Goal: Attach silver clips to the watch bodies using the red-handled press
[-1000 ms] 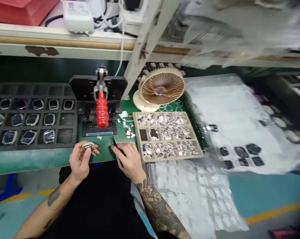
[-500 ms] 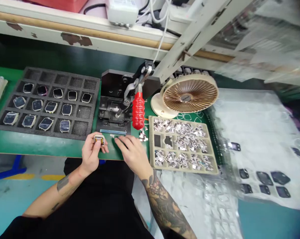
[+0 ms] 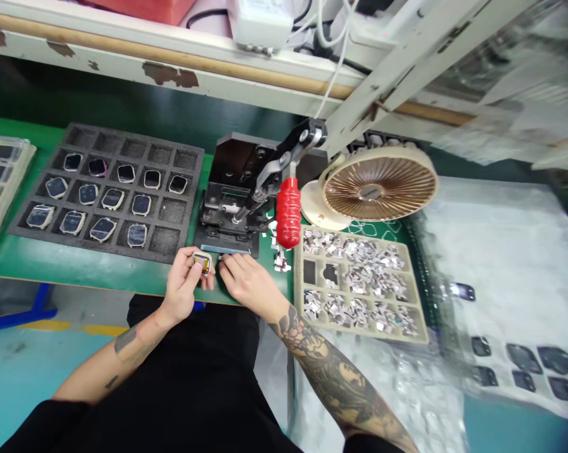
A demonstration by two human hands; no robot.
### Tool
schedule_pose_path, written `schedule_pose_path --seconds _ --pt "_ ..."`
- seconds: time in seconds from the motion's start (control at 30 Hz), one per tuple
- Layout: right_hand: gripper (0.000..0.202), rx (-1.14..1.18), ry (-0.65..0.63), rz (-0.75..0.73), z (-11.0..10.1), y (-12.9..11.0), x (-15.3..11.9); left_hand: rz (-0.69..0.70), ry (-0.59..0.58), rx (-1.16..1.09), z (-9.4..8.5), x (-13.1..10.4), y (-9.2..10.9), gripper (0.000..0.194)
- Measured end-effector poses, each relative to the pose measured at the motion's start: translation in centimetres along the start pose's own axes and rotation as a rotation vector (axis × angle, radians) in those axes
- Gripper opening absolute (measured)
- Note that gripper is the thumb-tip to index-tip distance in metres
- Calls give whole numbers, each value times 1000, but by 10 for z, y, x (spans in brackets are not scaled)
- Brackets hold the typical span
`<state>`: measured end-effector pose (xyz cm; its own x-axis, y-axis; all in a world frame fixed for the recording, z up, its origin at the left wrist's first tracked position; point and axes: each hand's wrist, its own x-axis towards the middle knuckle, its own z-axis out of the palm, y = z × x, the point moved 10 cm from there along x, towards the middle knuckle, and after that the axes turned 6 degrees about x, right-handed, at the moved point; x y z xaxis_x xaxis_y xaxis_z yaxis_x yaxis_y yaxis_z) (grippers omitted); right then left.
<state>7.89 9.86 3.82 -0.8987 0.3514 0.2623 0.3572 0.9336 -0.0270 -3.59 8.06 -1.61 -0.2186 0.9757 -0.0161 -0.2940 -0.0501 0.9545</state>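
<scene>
My left hand (image 3: 183,286) is closed around a smartwatch case (image 3: 201,262), its open inside facing up with a yellowish part showing. The thumb presses on the case. My right hand (image 3: 250,280) rests low over the green bench, its fingers curled together. At its fingertips is a small silver piece (image 3: 221,257), mostly covered by the fingers. Just behind both hands stands a black hand press (image 3: 231,211) with a red grip (image 3: 288,214) and a blue strip along its front edge.
On the left lies a grey foam tray (image 3: 170,211) with several smartwatches. To the right, a sectioned tray (image 3: 299,277) holds many small silver pieces. Loose silver pieces (image 3: 281,260) lie beside the press. A fan (image 3: 380,189) stands behind the sectioned tray.
The view has swung left, so everything appears further right. My right fingers have come down onto the small silver piece and drawn together. My left hand still holds the smartwatch case.
</scene>
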Motion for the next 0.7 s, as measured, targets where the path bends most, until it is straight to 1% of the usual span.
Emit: schedule_pose_path --seconds 0.1,0.2,0.27,0.3,0.33,0.4,0.43,0.5,0.57,0.63,0.7 --pt "29 26 5 -59 2 2 4 5 -3 5 0 0 -1 28" --pt "33 87 -36 -81 6 7 9 2 5 12 0 0 -3 30" --pt "31 154 -51 -54 3 12 10 3 13 -2 -1 0 -2 30" --pt "29 219 -34 -15 -2 14 10 1 17 -13 -2 0 -1 29" --pt "27 319 12 52 -9 19 8 -8 19 -24 -2 0 -1 29" --pt "20 621 172 255 -25 34 -2 -54 6 -58 1 -1 0 29" --pt "16 797 264 361 -29 41 -10 -93 -12 -84 5 -1 0 30" --pt "9 1106 415 520 -29 48 -25 -189 -56 -150 14 -3 -2 32" --pt "9 1287 500 587 -24 45 -33 -266 -98 -203 23 -5 -1 34" --pt "10 1362 553 619 -17 42 -36 -298 -129 -214 30 -7 0 35" --pt "10 1401 570 632 -9 39 -38 -297 -147 -191 34 -7 2 36"
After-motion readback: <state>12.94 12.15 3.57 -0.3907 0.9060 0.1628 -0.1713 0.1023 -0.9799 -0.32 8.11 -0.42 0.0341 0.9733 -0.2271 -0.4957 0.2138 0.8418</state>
